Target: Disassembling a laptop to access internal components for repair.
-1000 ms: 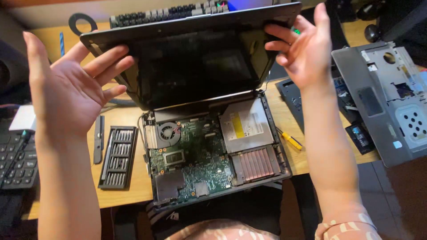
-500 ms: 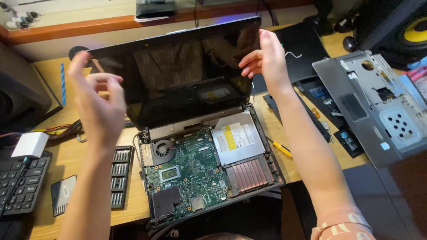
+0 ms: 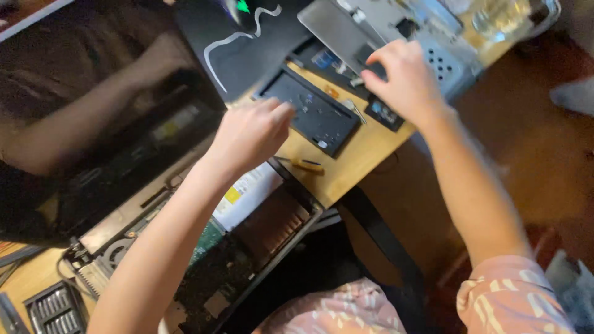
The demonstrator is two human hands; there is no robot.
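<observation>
In the head view, your left hand (image 3: 250, 133) hovers at frame centre, fingers loosely curled and grasping nothing, over the black panel (image 3: 309, 111) lying flat on the desk (image 3: 352, 158). Upper right, your right hand (image 3: 402, 77) pinches at the grey laptop cover (image 3: 346, 28); whether it grips anything I cannot tell. The opened laptop base (image 3: 247, 229) sits lower left.

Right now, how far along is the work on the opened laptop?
Done: the laptop lies open, circuit board bared, and its grey cover lies aside. In hand: left hand and right hand reach over the black panel and small parts. Left: board, fan and drive sit in place.
</observation>
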